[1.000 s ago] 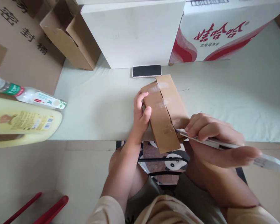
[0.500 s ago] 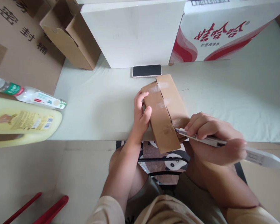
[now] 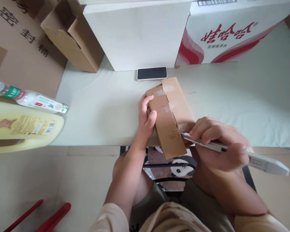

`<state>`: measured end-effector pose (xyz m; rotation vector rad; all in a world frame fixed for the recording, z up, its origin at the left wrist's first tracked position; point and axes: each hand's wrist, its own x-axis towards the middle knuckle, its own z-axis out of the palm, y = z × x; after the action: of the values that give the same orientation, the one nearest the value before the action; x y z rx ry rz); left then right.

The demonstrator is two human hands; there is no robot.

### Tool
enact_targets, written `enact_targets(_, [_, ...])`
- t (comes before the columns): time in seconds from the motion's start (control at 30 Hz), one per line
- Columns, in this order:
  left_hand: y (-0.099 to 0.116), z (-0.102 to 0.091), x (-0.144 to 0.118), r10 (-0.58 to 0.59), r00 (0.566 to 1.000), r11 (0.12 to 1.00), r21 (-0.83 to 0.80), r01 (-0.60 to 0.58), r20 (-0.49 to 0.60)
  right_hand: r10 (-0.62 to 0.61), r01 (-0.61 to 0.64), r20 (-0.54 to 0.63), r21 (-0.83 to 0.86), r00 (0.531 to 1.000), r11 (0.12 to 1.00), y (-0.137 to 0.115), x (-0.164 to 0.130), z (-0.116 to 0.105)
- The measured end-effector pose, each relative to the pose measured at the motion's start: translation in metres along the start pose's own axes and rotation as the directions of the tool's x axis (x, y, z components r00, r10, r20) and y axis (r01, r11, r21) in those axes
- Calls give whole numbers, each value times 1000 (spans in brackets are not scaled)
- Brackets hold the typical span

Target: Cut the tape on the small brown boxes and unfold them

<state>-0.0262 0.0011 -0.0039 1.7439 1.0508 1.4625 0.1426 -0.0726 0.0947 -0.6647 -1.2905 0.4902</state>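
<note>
A small brown cardboard box [image 3: 170, 116] with clear tape on its top flaps lies at the near edge of the pale table [image 3: 99, 109], partly overhanging it. My left hand [image 3: 146, 119] grips the box's left side, thumb on top. My right hand [image 3: 219, 143] holds a white utility knife [image 3: 234, 151]. The blade tip touches the seam between the flaps near the box's near end.
A phone [image 3: 152, 73] lies face up behind the box. A large white box [image 3: 135, 35] and a red-and-white printed carton [image 3: 227, 32] stand at the back. Brown cartons [image 3: 70, 35] are at the back left. A water bottle [image 3: 29, 96] and yellow jug [image 3: 21, 127] lie at left.
My right hand has slid its grip slightly forward along the knife and the handle's rear has dropped a little. The box and my left hand have stayed put.
</note>
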Motion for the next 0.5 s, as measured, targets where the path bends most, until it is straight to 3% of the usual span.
enact_targets(0.27, [0,-2,-1,-37,999,998,-59,37,15,40,-40,-2,37,999,999,0,-3,-2])
enact_targets(0.5, [-2,-3,1,3,1000,999,-52,-2,11,0,-5,-110,-43,994,999,3,1,-4])
